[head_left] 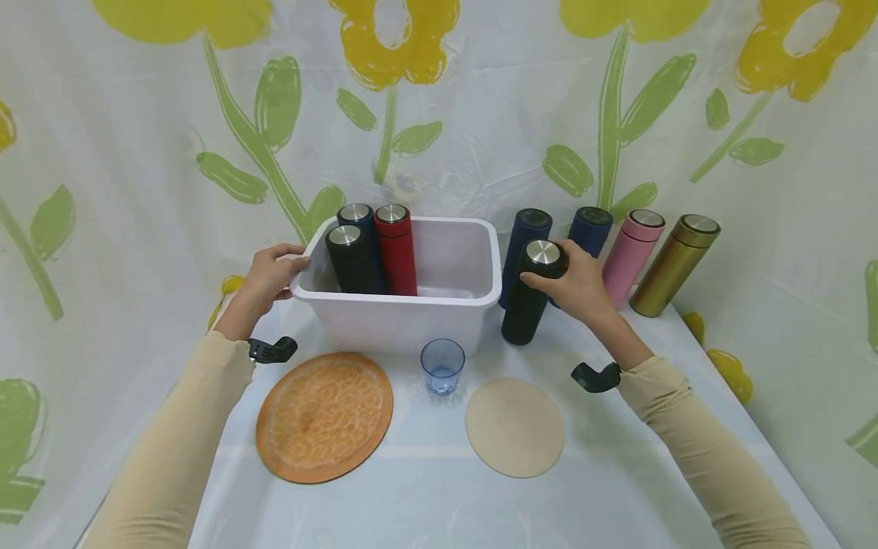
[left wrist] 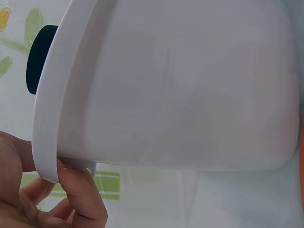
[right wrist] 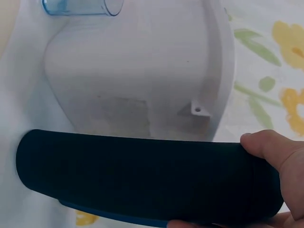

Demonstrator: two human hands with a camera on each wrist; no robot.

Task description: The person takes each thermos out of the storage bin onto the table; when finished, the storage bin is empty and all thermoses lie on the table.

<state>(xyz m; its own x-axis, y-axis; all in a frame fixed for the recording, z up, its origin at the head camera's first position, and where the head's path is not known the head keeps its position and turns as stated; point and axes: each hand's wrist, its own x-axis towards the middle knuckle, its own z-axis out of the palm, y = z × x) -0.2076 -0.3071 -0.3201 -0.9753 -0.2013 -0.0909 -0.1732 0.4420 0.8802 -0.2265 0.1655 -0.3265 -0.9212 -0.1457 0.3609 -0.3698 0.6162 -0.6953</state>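
My left hand point(head_left: 266, 280) grips the left rim of a white plastic bin point(head_left: 405, 324), thumb on the inner side and fingers curled under the lip in the left wrist view. In the bin stand a black thermos bottle point(head_left: 355, 263), a blue one point(head_left: 371, 244) and a red one point(head_left: 398, 255). With my right hand point(head_left: 575, 280) I hold a second black thermos point(head_left: 524, 309) near its silver-topped lid, thumb and fingers around it. It stands nearly upright just right of the bin. The right wrist view shows this black thermos point(right wrist: 142, 175) along its full length.
Behind and beside my right hand stand two blue bottles point(head_left: 531, 221) point(head_left: 591, 225), a pink one point(head_left: 631, 255) and a gold one point(head_left: 672, 271). In front of the bin are a clear blue glass point(head_left: 442, 370), an orange-rimmed round mat point(head_left: 322, 419) and a beige round mat point(head_left: 514, 428).
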